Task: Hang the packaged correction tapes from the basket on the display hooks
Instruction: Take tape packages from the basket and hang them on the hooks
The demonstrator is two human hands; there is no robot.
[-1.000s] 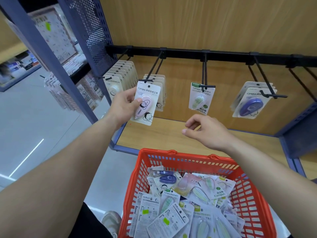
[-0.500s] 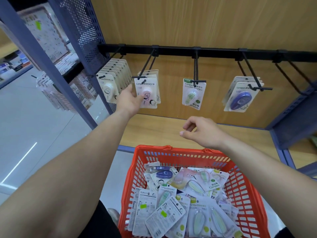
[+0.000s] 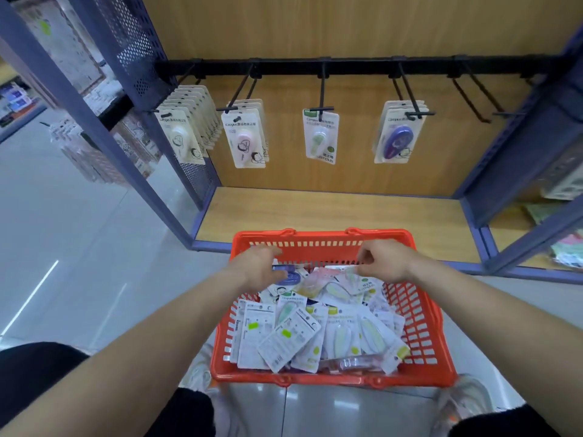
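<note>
Down over basket (image 3: 319, 235) — left hand (image 3: 259, 267), right hand (image 3: 384, 260).

Both arms stretch fwd toward frame centre. L hand (image 3: 257, 267) & R hand (image 3: 384, 260) palm-down, fingers curled; grip unclear.

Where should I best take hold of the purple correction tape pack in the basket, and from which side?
Pinch the flat card margin of the purple pack, not the rounded blister, coming from above: it lies face up on top of the pile in the basket, by the left hand.
</note>
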